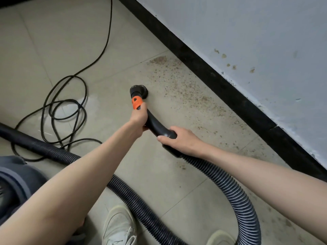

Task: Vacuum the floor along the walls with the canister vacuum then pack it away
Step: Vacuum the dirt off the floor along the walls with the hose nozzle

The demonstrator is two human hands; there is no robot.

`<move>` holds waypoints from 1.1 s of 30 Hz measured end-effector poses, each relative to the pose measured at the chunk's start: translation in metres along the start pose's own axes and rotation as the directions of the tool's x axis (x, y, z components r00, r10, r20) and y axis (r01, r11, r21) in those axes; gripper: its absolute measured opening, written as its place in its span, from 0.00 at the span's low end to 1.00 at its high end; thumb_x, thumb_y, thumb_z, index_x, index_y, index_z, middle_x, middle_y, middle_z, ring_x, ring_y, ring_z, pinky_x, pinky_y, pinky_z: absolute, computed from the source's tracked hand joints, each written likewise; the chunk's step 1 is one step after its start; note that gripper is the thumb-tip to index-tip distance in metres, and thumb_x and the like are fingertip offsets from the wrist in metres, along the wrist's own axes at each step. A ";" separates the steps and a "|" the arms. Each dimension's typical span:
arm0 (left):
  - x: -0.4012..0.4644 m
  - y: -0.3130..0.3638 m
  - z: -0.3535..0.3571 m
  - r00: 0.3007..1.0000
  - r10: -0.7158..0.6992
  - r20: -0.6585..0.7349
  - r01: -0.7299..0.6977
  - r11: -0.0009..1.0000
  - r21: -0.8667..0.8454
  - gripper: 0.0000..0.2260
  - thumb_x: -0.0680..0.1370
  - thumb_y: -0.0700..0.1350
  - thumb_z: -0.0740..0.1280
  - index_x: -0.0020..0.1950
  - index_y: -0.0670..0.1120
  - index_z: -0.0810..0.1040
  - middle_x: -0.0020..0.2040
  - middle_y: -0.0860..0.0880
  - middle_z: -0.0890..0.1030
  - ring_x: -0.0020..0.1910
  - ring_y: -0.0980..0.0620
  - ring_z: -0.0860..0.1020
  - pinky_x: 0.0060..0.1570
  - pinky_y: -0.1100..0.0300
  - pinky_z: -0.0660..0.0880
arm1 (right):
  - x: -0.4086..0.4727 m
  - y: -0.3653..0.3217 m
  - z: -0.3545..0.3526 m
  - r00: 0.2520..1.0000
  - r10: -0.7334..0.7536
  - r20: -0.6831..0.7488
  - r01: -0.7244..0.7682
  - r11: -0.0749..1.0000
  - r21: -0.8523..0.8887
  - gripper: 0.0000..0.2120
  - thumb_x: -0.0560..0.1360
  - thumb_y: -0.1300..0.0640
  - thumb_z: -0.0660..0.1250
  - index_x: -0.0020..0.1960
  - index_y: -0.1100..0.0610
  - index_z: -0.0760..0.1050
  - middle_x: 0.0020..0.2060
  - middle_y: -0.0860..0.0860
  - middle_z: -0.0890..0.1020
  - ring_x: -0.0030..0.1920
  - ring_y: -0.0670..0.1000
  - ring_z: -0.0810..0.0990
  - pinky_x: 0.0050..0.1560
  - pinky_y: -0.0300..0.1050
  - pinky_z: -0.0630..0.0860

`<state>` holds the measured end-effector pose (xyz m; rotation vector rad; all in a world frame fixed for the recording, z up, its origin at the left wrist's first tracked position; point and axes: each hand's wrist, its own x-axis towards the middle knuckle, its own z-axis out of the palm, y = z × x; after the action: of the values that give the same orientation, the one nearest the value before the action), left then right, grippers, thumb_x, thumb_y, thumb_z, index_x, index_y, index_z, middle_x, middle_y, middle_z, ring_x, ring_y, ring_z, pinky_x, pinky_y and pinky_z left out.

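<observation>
Fingers of left hand (138, 117) wrap the curved black plastic handle tube (155, 125) just behind its orange collar (137, 103), right hand (182, 140) grips the rear end where the ribbed black flexible hose (235, 193) joins, so front hand steers, rear hand takes hose weight. Small round black brush nozzle (138, 91) sits on the beige tile floor (109, 55) at the edge of a brown crumb scatter (185, 89) that runs along the black skirting board (212, 73), likely placed to sweep inward toward the wall. Grey canister body (16, 175) sits at lower left beside the looped black power cord (65, 106), both away from the wall, probably to stay clear of the pass
</observation>
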<state>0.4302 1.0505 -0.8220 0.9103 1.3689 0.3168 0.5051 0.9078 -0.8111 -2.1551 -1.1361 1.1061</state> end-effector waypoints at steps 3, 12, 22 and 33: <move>0.009 -0.003 -0.015 0.997 -0.010 -0.075 0.010 1.000 -0.012 0.11 0.81 0.50 0.55 0.58 0.46 0.65 0.49 0.47 0.72 0.49 0.47 0.73 0.44 0.53 0.73 | 0.006 -0.003 0.011 0.999 -0.027 -0.030 0.026 0.998 -0.051 0.17 0.70 0.36 0.64 0.39 0.49 0.69 0.35 0.46 0.78 0.39 0.49 0.78 0.37 0.45 0.71; 0.013 -0.023 -0.031 0.971 -0.076 -0.228 0.056 0.994 -0.093 0.24 0.79 0.53 0.56 0.71 0.43 0.61 0.57 0.46 0.71 0.53 0.45 0.73 0.47 0.52 0.75 | 0.014 0.000 0.002 0.992 -0.088 0.094 0.081 0.994 0.075 0.13 0.72 0.41 0.69 0.34 0.47 0.74 0.29 0.42 0.78 0.30 0.42 0.76 0.32 0.36 0.72; 0.043 0.006 0.021 0.999 -0.003 0.035 0.008 0.986 -0.166 0.28 0.80 0.58 0.56 0.74 0.43 0.59 0.67 0.44 0.71 0.62 0.47 0.73 0.50 0.56 0.73 | 0.030 0.020 -0.032 0.997 0.063 0.046 -0.071 0.977 0.202 0.25 0.64 0.31 0.69 0.46 0.52 0.75 0.38 0.52 0.84 0.31 0.51 0.82 0.31 0.46 0.78; 0.102 0.054 0.022 0.994 0.038 -0.106 -0.046 0.996 -0.072 0.25 0.81 0.58 0.55 0.70 0.42 0.64 0.57 0.46 0.73 0.53 0.47 0.73 0.48 0.54 0.74 | 0.110 0.006 -0.039 0.999 0.045 -0.018 -0.042 0.991 0.124 0.22 0.60 0.31 0.67 0.37 0.50 0.77 0.24 0.44 0.78 0.23 0.45 0.76 0.25 0.40 0.74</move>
<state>0.4896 1.1461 -0.8568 0.8718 1.4257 0.4498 0.5768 0.9948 -0.8414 -2.0999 -0.9887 1.1393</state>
